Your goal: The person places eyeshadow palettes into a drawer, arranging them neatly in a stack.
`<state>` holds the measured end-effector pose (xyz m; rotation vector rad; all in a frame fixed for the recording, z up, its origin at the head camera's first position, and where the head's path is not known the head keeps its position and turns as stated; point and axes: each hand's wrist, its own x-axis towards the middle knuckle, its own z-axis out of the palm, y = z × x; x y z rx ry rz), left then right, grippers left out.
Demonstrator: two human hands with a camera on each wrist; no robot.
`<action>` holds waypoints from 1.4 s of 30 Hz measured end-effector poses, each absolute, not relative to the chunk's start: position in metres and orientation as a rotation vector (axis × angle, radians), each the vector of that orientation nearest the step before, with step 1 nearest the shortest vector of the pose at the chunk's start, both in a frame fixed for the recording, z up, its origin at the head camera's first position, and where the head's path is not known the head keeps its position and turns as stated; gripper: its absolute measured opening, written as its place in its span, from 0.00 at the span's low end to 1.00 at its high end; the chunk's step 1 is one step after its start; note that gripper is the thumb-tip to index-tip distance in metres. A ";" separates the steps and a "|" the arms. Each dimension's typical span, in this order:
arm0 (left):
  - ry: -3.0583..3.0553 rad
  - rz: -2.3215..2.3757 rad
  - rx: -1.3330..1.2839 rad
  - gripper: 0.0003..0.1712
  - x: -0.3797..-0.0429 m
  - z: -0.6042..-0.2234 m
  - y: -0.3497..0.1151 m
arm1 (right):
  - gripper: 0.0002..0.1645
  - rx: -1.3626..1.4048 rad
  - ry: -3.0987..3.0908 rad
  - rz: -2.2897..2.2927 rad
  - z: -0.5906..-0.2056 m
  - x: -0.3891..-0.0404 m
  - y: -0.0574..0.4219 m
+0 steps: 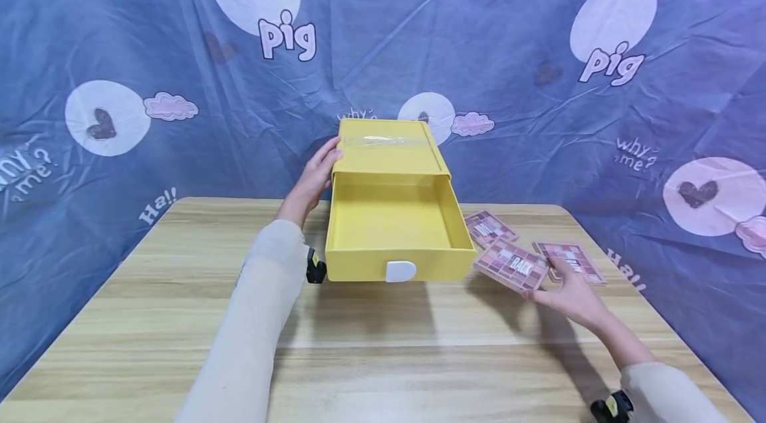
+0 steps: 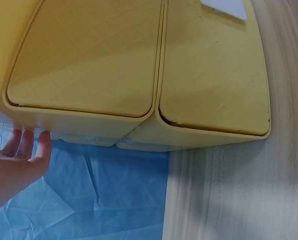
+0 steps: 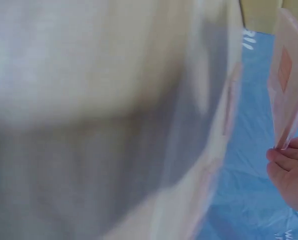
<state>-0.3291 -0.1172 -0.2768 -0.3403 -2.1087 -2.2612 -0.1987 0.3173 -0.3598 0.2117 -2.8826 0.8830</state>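
Observation:
A yellow drawer box (image 1: 389, 150) stands at the back of the table, its top drawer (image 1: 395, 210) pulled out, with a white tab (image 1: 400, 271) on the front. The left hand (image 1: 317, 173) rests its fingers against the box's left side; in the left wrist view, the fingertips (image 2: 45, 140) touch that side. The right hand (image 1: 568, 293) pinches a flat pink checked packet (image 1: 511, 265) by its near corner, raised over the table beside the drawer. In the right wrist view, the packet (image 3: 288, 75) stands edge-on in clear wrap, above the fingers.
Two similar pink packets lie on the wooden table (image 1: 383, 370), one packet (image 1: 487, 227) beside the drawer, the other packet (image 1: 571, 262) farther right. A blue printed cloth (image 1: 383, 44) hangs behind and along both sides. Lower drawer fronts (image 2: 213, 70) show in the left wrist view.

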 end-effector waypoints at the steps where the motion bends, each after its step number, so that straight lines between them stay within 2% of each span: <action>1: -2.108 -2.262 -0.344 0.30 -0.332 -0.279 -0.118 | 0.57 0.211 -2.875 0.872 -0.355 -0.200 0.317; 5: -2.092 -2.277 -0.346 0.30 -0.344 -0.287 -0.120 | 0.56 0.209 -2.850 0.796 -0.337 -0.206 0.315; 14: -2.050 -2.288 -0.352 0.30 -0.346 -0.290 -0.120 | 0.52 0.231 -2.867 0.779 -0.292 -0.214 0.306; 27: -2.011 -2.311 -0.359 0.28 -0.346 -0.290 -0.119 | 0.55 0.285 -2.828 0.801 -0.238 -0.218 0.296; 42: -2.066 -2.294 -0.351 0.29 -0.347 -0.289 -0.121 | 0.55 0.345 -2.829 0.881 -0.214 -0.228 0.259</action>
